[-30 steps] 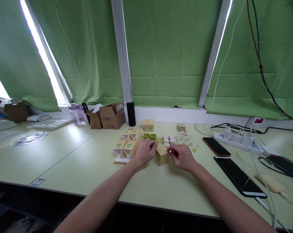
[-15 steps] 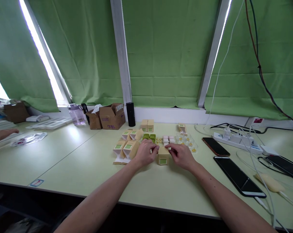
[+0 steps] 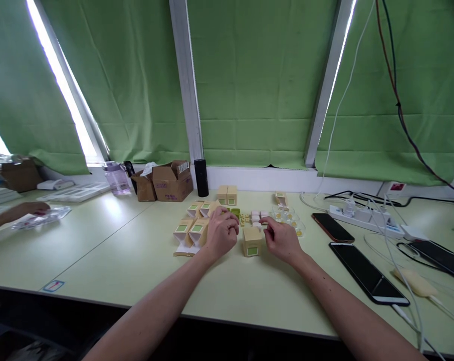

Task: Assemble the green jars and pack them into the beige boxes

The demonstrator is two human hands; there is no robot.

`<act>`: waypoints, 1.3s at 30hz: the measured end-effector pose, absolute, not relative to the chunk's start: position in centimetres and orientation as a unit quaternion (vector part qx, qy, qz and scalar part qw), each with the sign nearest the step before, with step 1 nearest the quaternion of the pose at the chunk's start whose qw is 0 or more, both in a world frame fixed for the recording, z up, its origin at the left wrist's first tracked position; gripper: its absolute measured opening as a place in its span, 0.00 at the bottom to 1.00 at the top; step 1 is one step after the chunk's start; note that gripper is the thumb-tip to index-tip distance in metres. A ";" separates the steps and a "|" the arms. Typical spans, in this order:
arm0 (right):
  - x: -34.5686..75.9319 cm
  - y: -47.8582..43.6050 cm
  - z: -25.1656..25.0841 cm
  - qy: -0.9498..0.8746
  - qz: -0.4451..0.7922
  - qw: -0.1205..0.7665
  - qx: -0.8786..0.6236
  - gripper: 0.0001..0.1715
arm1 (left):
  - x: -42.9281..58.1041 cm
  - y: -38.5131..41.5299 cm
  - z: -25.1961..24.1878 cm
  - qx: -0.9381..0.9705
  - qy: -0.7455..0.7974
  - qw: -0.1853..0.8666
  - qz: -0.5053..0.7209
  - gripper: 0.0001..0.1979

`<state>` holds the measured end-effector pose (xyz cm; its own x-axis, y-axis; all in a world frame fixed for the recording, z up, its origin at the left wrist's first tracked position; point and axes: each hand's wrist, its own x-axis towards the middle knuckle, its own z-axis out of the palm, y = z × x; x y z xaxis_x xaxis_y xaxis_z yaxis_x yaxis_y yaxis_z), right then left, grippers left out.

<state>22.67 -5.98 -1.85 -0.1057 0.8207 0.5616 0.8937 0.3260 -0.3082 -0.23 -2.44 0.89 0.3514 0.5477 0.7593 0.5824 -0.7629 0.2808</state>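
A small tan cardboard box [image 3: 251,244] with a green square on its front stands closed between my hands, touching neither. My left hand [image 3: 222,231] reaches forward beside it, fingers bent and apart, over several small green pieces [image 3: 234,211] that it partly covers. On the other side, my right hand [image 3: 282,240] hovers with index finger stretched out and thumb apart, close to several pink-and-white cylinders [image 3: 255,215]. Whether that fingertip touches one I cannot tell. Left of my left hand stand several open tan boxes [image 3: 198,229]. Tiny yellow pieces [image 3: 244,219] lie between the green ones and the cylinders.
Clear round cups with yellow bits [image 3: 295,223] and another open box [image 3: 281,199] are at the right. Two tan boxes [image 3: 227,194] stand behind. Phones [image 3: 368,273], a power strip [image 3: 366,220] and cables lie rightward. A co-worker's hand [image 3: 33,208] is over plastic bags far left.
Both hands have let go of the small box. My left hand has moved forward and left to the green pieces; my right has shifted slightly. The co-worker's hand has moved right.
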 end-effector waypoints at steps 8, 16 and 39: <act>22.5 -6.0 -1.7 -0.726 -0.068 0.345 -0.591 0.18 | 1.3 -4.5 2.8 -0.884 -0.354 -0.008 -0.305 0.20; 22.2 -6.3 -1.3 -0.719 -0.072 0.345 -0.598 0.18 | 2.0 -4.4 3.6 -0.929 -0.325 0.026 -0.174 0.18; 21.4 -7.3 -0.9 -0.729 -0.077 0.342 -0.589 0.18 | 7.4 13.1 7.2 -0.878 -0.461 0.123 -0.040 0.22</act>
<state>21.42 -7.30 -0.91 -0.0734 0.8049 0.5888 0.9103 0.2953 -0.2902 7.36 13.14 7.16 0.5717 0.7997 0.1836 0.8193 -0.5444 -0.1799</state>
